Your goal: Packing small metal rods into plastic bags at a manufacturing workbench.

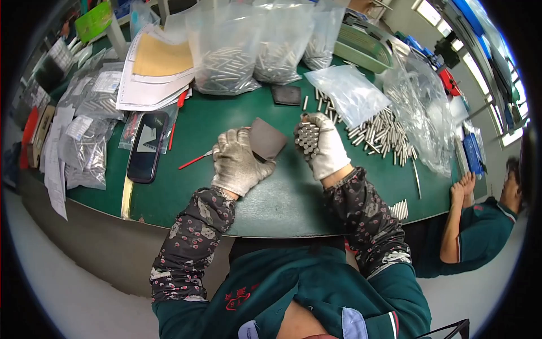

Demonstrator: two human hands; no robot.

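Note:
My left hand (240, 161), in a worn grey-white glove, is closed on a square of dark sandpaper (267, 138), which stands out past the fingers. Across a small gap, my gloved right hand (328, 148) grips a bundle of short metal pins (306, 137), their round ends facing the sandpaper. Just beyond the right hand lies a loose pile of similar pins (384, 134), partly under a clear plastic bag (348, 93). A thin red-handled tool (195, 160) rests beside my left hand. Another dark square piece (286, 95) lies flat farther back.
Tall clear bags of pins (226, 68) stand along the back of the green table (276, 209). At left are a phone (148, 147), papers (148, 93) and more bags (87, 147). A small row of pins (398, 209) sits near the right front edge. Another person (480, 226) sits at right.

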